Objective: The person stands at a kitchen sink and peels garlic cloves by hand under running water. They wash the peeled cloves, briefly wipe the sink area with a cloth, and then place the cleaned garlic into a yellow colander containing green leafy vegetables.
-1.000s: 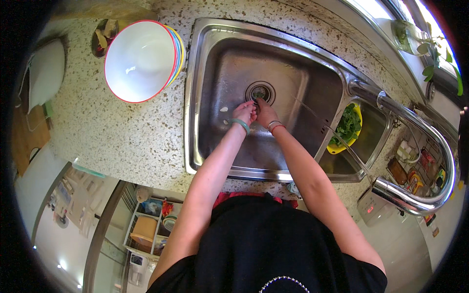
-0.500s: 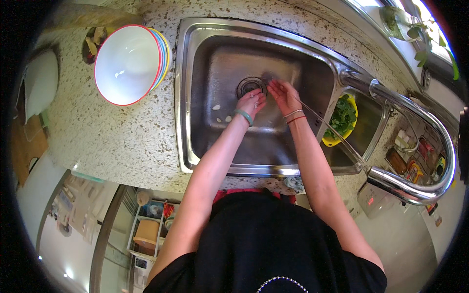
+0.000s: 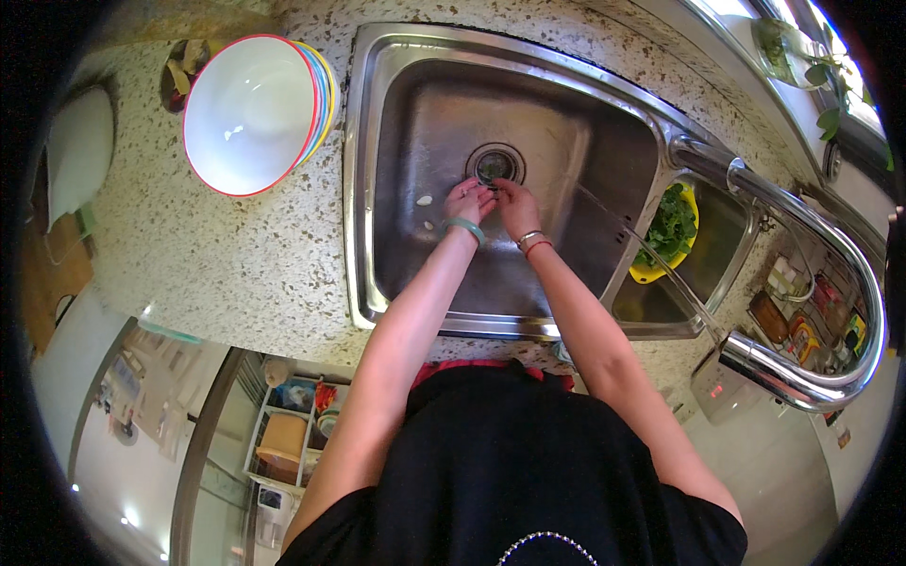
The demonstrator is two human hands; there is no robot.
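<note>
Both hands meet low in the steel sink [image 3: 396, 274], just on the near side of the round drain [image 3: 494, 166]. My left hand [image 3: 469, 202], with a green bangle at the wrist, is half cupped with its fingers curled. My right hand [image 3: 516, 209] has its fingertips pinched together against the left fingers. Whatever they hold is too small and too hidden to name. Left of my hands, a small white piece [image 3: 424, 200], like a peeled garlic clove, lies on the sink floor near another. A thin water stream [image 3: 604, 207] runs into the sink from the right.
A chrome faucet [image 3: 864, 274] arches along the right. Leafy greens [image 3: 672, 226] fill a yellow basket [image 3: 651, 274] in the smaller basin. Stacked white bowls with coloured rims [image 3: 247, 113] stand on the left counter [image 3: 255, 255], beside a small dark dish [image 3: 176, 80].
My right hand has moved left and nearer to me, and its fingers now meet the left hand's. The left hand has shifted slightly left and nearer, uncovering the drain.
</note>
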